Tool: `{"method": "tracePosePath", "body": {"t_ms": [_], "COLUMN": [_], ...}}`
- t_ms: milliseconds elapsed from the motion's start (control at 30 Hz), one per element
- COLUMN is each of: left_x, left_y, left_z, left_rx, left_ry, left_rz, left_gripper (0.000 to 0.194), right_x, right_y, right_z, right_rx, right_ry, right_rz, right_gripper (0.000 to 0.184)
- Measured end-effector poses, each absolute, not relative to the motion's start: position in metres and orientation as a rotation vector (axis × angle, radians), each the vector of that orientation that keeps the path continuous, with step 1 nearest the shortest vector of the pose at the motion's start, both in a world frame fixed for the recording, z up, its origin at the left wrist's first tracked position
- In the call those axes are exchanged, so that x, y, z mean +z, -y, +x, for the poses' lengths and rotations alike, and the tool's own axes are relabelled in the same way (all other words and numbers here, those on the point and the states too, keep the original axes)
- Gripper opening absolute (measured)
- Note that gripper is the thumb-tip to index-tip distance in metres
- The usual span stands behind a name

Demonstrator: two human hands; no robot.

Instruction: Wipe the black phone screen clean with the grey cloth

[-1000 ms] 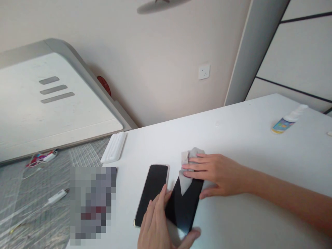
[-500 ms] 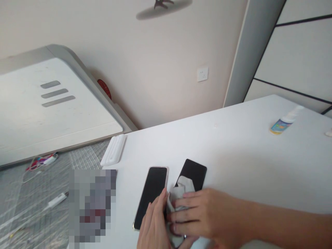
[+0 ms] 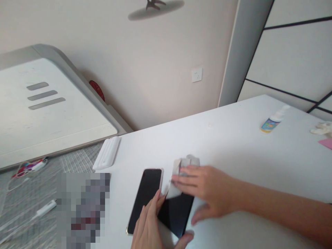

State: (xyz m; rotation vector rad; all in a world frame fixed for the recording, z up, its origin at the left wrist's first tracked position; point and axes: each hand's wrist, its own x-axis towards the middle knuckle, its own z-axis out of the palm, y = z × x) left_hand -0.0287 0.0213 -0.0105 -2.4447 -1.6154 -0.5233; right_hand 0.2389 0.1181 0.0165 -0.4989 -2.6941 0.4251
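A black smartphone (image 3: 176,212) lies tilted on the white table. My left hand (image 3: 149,224) grips its near end, fingers along the left edge and thumb at the lower right corner. With my right hand (image 3: 207,186) I press a folded light grey cloth (image 3: 185,162) flat over the phone's far end, which is hidden beneath it; the right thumb sticks out beside the phone. Just left of it lies a second phone (image 3: 147,197) with a dark screen and a clear case, partly covered by my left fingers.
A spray bottle (image 3: 271,123) stands at the table's right side. A white slim case (image 3: 107,153) sits at the left edge, above a blurred-out item (image 3: 88,207). Further right are a crumpled pale thing (image 3: 321,128) and something pink (image 3: 326,143). A bed (image 3: 57,121) with cables stands left.
My right hand has slid the cloth from the phone's near part up to its far end, baring the lower screen. My left hand stays by the near end. The view has shifted slightly right.
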Motion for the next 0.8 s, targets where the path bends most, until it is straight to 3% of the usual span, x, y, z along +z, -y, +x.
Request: {"method": "tracePosePath", "body": {"t_ms": [100,267,400,467,567,633,733,800], "left_x": [-0.012,-0.013,-0.013,-0.012,-0.011,-0.011,-0.011,-0.011], "left_y": [-0.021,-0.022,-0.024,-0.023,-0.023,-0.023,-0.023,-0.024], "left_z": [-0.031,-0.031,-0.029,-0.028,-0.027,-0.027,-0.026,-0.025], "left_rx": [-0.524,-0.538,-0.538,-0.556,-0.575,-0.569,-0.557,-0.544], "left_ry": [1.554,1.621,1.55,1.562,1.624,1.598,1.538,1.573], "left_rz": [-2.45,-2.451,-2.441,-2.44,-2.438,-2.442,-2.438,-2.419], "left_gripper": [0.116,0.117,0.118,0.117,0.116,0.117,0.116,0.113], "right_x": [0.018,0.02,0.015,0.013,0.011,0.011,0.011,0.012], "right_y": [-0.114,-0.123,-0.118,-0.12,-0.124,-0.123,-0.122,-0.127], "right_z": [0.235,0.24,0.237,0.238,0.242,0.242,0.241,0.243], "right_rx": [0.452,0.46,0.413,0.399,0.365,0.359,0.376,0.391], "right_ry": [2.725,2.654,2.731,2.724,2.685,2.704,2.74,2.739], "right_rz": [-0.246,-0.598,-0.242,-0.271,-0.553,-0.474,-0.192,-0.289], "right_gripper": [0.065,0.089,0.075,0.068,0.078,0.085,0.078,0.073]}}
